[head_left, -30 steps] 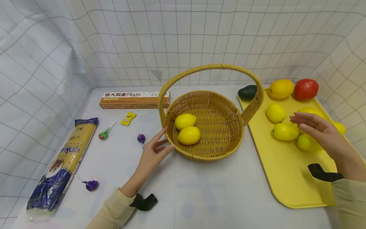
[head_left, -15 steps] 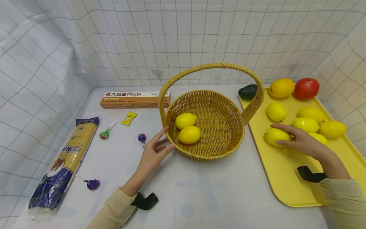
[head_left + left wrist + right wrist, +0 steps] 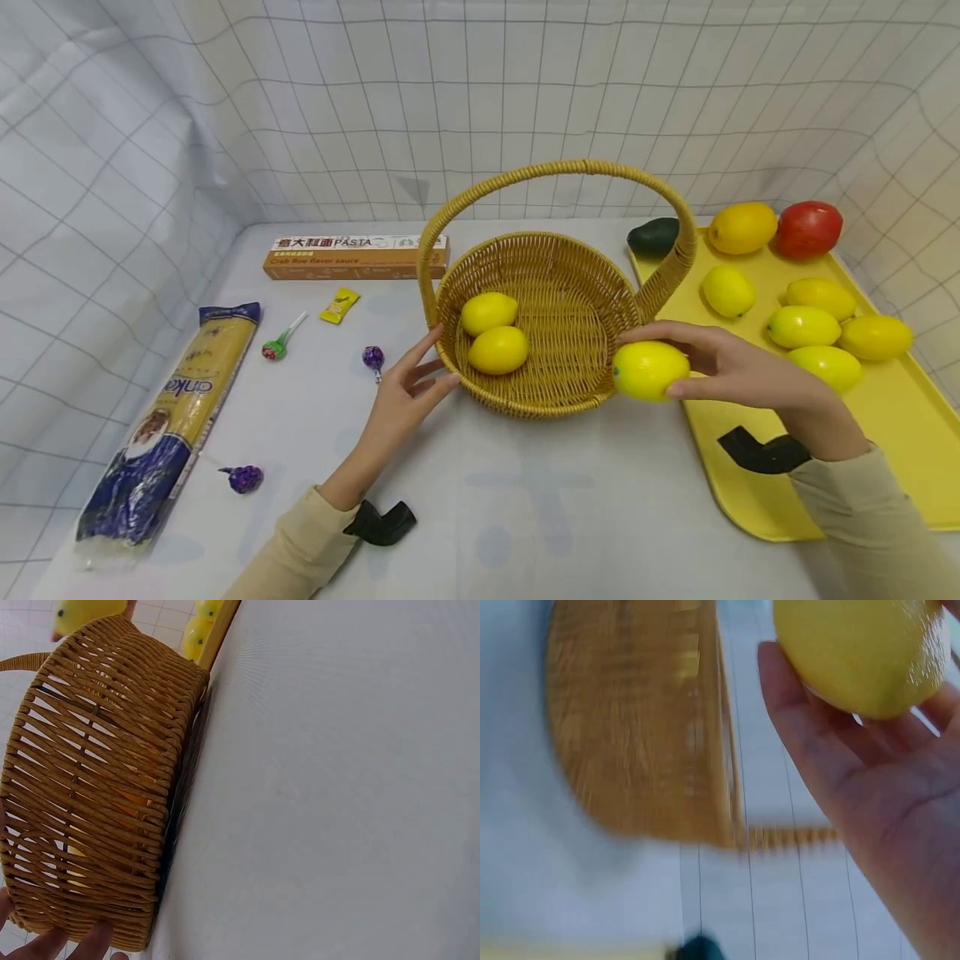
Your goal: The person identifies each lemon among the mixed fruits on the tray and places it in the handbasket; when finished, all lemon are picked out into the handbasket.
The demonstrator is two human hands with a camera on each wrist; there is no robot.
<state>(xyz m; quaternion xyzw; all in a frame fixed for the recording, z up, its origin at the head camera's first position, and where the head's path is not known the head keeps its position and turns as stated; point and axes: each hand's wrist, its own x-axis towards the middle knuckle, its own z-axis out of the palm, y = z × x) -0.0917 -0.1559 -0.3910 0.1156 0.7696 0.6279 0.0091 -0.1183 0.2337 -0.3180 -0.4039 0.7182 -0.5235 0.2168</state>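
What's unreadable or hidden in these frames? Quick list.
- Right wrist view: basket smeared by motion blur, weave unreadable.
- Right wrist view: lemon cut off by the top edge.
- Left wrist view: left hand cut off by the bottom edge; only fingertips show against the basket wall.
- Head view: small print on the pasta box too small to read.
- Head view: avocado partly behind the basket handle.

Right hand point(image 3: 738, 371) now grips a lemon point(image 3: 649, 370), lifted off the yellow tray point(image 3: 750, 492) and carried to the basket point(image 3: 570, 400) rim.
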